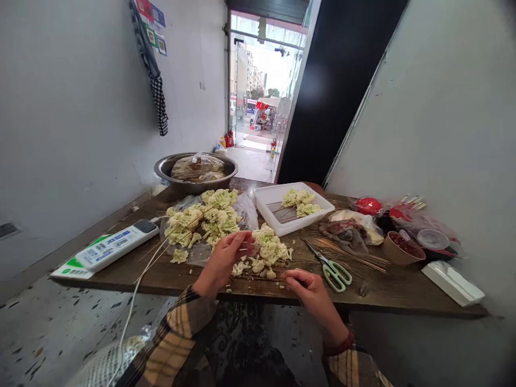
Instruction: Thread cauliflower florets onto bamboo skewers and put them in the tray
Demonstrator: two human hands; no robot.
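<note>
Head cam is looking down at a wooden table (169, 277). Far left a power strip (115, 247) is lying flat, and behind it a metal bowl (195, 169) is sitting at the back. Next over, a big heap of cauliflower (205, 217) is resting on a plastic bag.

The left hand (226, 258) is curling its fingers shut around a bit at the edge of the small pile (268, 250), which is sitting right at the front edge between both hands. A white tray (294, 207) behind it is holding a few pieces on sticks.

The right hand (308, 290) is pinching its fingers closed low by the table edge, maybe on a thin stick, can't really tell. If it's skewering, I'd say aiming through the thick stem is going to stop the crumbling.

Green scissors (332, 269) are lying just right of that hand, with loose sticks (350, 252) and a paper cup (401, 247) further along.
</note>
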